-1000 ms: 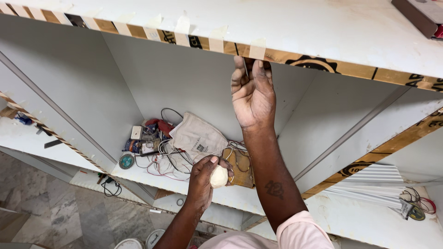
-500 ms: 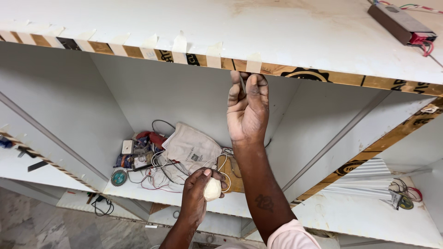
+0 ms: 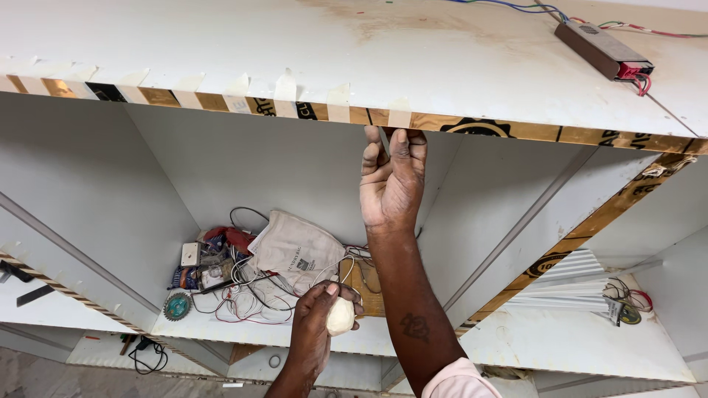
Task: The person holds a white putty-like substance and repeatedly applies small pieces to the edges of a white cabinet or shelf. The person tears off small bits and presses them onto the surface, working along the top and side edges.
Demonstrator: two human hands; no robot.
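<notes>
Item: white laminated shelf unit with raw plywood front edge (image 3: 472, 127), partly covered by strips of masking tape (image 3: 285, 87). The right hand (image 3: 392, 180) is raised to the underside of the top shelf's front edge, fingers pressed together and pinching what appears to be a thin strip or tool; its kind cannot be told. The left hand (image 3: 317, 332) is held low in front of the lower shelf (image 3: 236, 332), closed around a pale, rounded lump (image 3: 341, 315), possibly putty or a wad of cloth. Behind it, on the lower shelf, are kept a cloth bag (image 3: 295, 247), tangled wires (image 3: 251, 298), a small circular saw blade (image 3: 177, 305) and assorted small parts. On top of the unit a dark rectangular driver box (image 3: 603, 50) with coloured leads is placed. Risks judged: the pinched item may slip from the fingertips, since the grip is made overhead; the lump may be dropped into the wire tangle; the tape strips may be lifted if brushed.
</notes>
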